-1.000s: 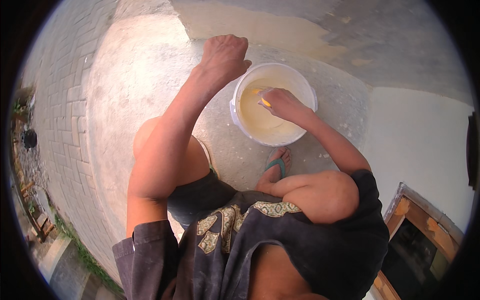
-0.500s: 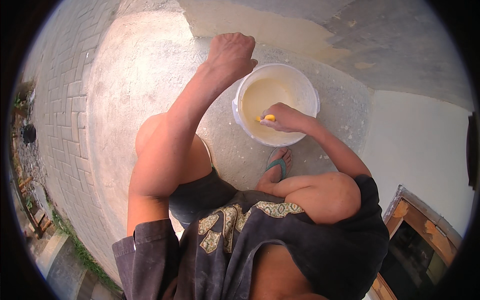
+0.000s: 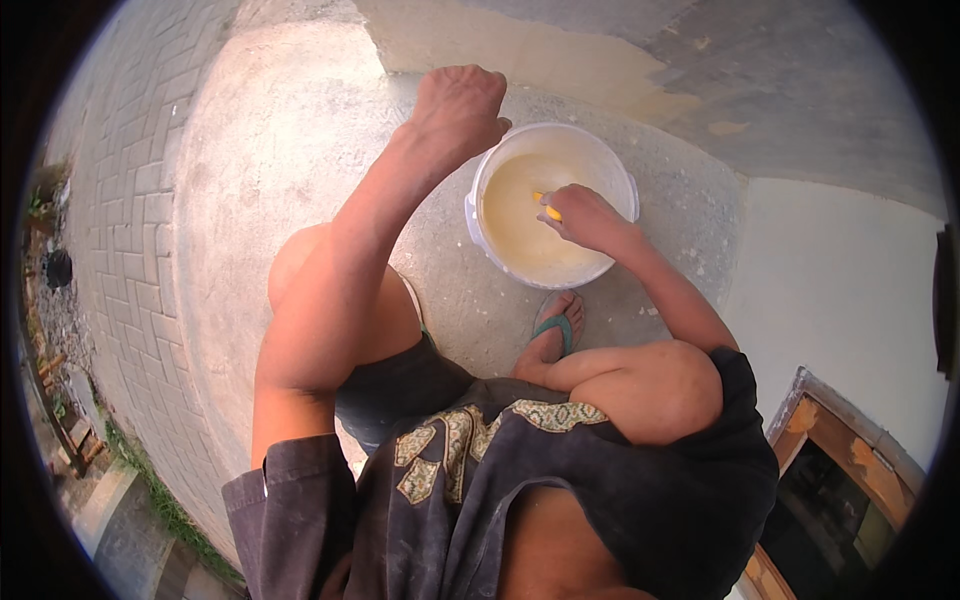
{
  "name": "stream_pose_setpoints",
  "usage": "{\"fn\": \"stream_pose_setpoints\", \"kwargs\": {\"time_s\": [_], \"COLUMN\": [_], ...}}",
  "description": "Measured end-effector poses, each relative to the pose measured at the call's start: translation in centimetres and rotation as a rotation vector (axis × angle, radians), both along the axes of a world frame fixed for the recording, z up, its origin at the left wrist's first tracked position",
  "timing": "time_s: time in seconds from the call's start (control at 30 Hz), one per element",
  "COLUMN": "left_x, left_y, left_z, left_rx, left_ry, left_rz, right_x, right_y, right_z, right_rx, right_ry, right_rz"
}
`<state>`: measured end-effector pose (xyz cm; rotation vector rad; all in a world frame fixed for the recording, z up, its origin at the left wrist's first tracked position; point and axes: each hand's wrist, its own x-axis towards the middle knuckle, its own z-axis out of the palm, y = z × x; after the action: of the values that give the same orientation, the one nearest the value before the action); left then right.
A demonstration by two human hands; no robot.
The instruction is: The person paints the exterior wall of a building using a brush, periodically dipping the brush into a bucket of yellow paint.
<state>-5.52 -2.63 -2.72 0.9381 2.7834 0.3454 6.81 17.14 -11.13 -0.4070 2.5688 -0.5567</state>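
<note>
A white round bucket (image 3: 626,172) stands on the floor ahead of me, holding a pale cream mixture (image 3: 513,205). Inside its mouth, my right hand (image 3: 585,217) is closed around the yellow handle (image 3: 553,212) of a tool. The tool's working end is hidden, so its kind cannot be told. My left hand (image 3: 460,106) is curled into a fist at the bucket's far left rim, back of the hand up. Its thumb overlaps the rim in view; whether it touches is unclear, and anything under the fingers is hidden.
The bucket is on a rough concrete floor (image 3: 290,130) near a patchy wall (image 3: 780,90) and a pale wall (image 3: 835,260). My sandalled foot (image 3: 560,322) is close to its near side. Paving (image 3: 130,200) runs along the left; a wooden frame (image 3: 855,455) is at lower right.
My right hand has moved slightly up and to the right inside the bucket, and the yellow handle has turned with it. The left fist has barely shifted.
</note>
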Motion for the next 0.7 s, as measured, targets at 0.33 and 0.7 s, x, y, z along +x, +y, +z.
{"fn": "stream_pose_setpoints", "kwargs": {"time_s": [0.33,0.7], "left_x": [-0.2,0.0], "left_y": [0.2,-0.3], "left_z": [0.6,0.1], "left_rx": [-0.083,-0.056], "left_ry": [-0.051,0.028], "left_rz": [-0.019,-0.025], "right_x": [-1.5,-2.2], "right_y": [1.7,0.9], "right_z": [6.4,5.7], "right_rx": [-0.021,0.021], "right_ry": [-0.323,-0.442], "right_rz": [-0.028,0.002]}}
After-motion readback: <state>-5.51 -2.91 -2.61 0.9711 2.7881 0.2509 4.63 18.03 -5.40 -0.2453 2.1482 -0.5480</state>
